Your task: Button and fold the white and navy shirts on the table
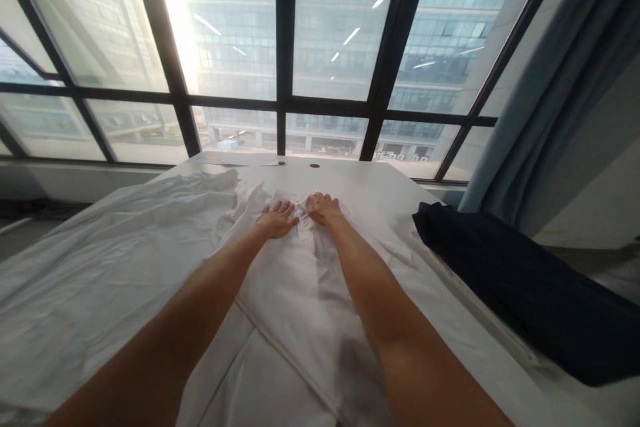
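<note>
A white garment [295,293], maybe a shirt, lies spread on a white table, its far end bunched in small folds. My left hand [279,219] rests on those folds with its fingers stretched out. Close beside it, my right hand [323,207] has its fingers curled down on the same far end, gripping the cloth. A long seam or edge runs across the near part of the garment. To the left, more crumpled white cloth [115,267] covers the table; where it parts from the garment is hard to see.
Dark navy folded cloth [520,287] lies along the table's right side. The white table [370,180] has two small round holes and a paper sheet [240,159] at its far edge. Beyond stand dark-framed windows [285,27], with a blue-grey curtain [545,87] at right.
</note>
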Demonstrator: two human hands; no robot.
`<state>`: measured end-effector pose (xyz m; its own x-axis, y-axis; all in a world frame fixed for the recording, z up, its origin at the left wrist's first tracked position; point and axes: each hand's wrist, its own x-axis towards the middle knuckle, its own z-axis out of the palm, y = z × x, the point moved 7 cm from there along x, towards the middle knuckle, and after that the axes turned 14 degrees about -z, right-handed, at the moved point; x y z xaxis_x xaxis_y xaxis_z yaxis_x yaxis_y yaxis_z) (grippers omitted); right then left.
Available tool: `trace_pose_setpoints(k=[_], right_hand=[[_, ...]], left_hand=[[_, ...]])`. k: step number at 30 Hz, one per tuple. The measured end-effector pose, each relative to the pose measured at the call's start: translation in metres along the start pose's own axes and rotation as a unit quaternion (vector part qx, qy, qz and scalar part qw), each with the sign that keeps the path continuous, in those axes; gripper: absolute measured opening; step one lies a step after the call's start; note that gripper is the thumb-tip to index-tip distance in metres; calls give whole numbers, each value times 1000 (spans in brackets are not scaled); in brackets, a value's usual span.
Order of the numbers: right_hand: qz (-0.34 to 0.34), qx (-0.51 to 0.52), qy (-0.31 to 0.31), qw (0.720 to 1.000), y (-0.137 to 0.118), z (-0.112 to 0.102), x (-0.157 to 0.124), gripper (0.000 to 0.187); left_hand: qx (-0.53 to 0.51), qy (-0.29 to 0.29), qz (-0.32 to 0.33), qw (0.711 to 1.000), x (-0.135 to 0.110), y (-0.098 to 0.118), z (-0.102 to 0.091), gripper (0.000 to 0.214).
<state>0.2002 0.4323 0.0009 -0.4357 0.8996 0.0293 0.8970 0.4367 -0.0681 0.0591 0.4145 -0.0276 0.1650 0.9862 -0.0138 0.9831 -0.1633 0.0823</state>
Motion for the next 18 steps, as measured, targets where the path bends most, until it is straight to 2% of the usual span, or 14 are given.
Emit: trace_pose_setpoints(k=[2, 5, 7, 8, 11, 13, 15, 18], right_hand=[[6, -8, 5, 1000, 6, 7, 6, 55], [11, 18, -29, 999, 12, 22, 14, 58], [27, 33, -39, 998, 14, 24, 14, 62], [37, 28, -32, 998, 13, 21, 11, 64], [52, -22, 38, 998, 4, -1, -10, 65], [49, -29, 58, 997, -5, -10, -36, 63], [55, -2, 15, 998, -10, -6, -67, 68], [90, 53, -80, 991, -8, 12, -108, 78]], left_hand=[[2, 16, -2, 1000, -5, 3, -3, 65], [15, 100, -28, 995, -21, 10, -21, 56], [30, 147, -51, 987, -37, 15, -36, 48], [37, 152, -59, 986, -47, 16, -41, 46], [56, 105, -64, 991, -78, 8, -47, 48], [69, 74, -67, 993, -98, -12, -45, 55], [76, 44, -76, 993, -110, -37, -37, 62], [69, 3, -70, 995, -109, -65, -20, 66]])
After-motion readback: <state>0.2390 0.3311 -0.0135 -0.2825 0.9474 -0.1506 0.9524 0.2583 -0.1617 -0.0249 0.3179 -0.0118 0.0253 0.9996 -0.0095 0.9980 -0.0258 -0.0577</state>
